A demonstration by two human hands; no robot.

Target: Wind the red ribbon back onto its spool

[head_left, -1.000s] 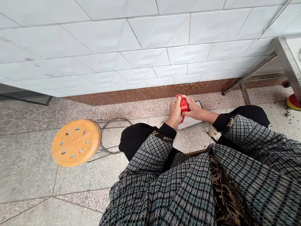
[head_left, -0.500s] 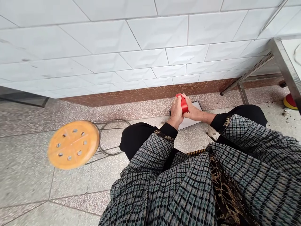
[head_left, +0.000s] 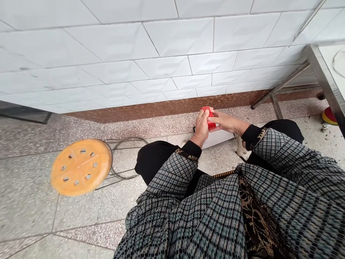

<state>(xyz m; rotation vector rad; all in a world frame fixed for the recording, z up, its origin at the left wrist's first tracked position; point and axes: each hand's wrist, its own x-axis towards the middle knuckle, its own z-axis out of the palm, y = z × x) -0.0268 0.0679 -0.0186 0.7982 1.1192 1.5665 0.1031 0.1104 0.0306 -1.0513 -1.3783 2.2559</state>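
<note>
A small, shiny red object (head_left: 211, 125) is held up in front of me between both hands; its exact kind cannot be made out. My left hand (head_left: 201, 126) is wrapped around its left side, with the thumb over the top. From the right, my right hand (head_left: 225, 122) grips it, the thumb and fingers straighter and laid against its side. Much of the object is covered by my fingers. Below the hands a flat white board (head_left: 218, 139) with a dark edge lies on the floor between my feet.
A yellow round stool (head_left: 81, 167) with metal wire legs lies tipped over at the left. White wall tiles (head_left: 178, 36) rise ahead. To the right stands a metal-framed table (head_left: 320, 70), with a red and yellow object (head_left: 329, 116) on the floor beneath it.
My right hand has shifted its grip, lifting slightly, its fingers now straighter across the red object. The left hand keeps its hold. The view has shifted a little.
</note>
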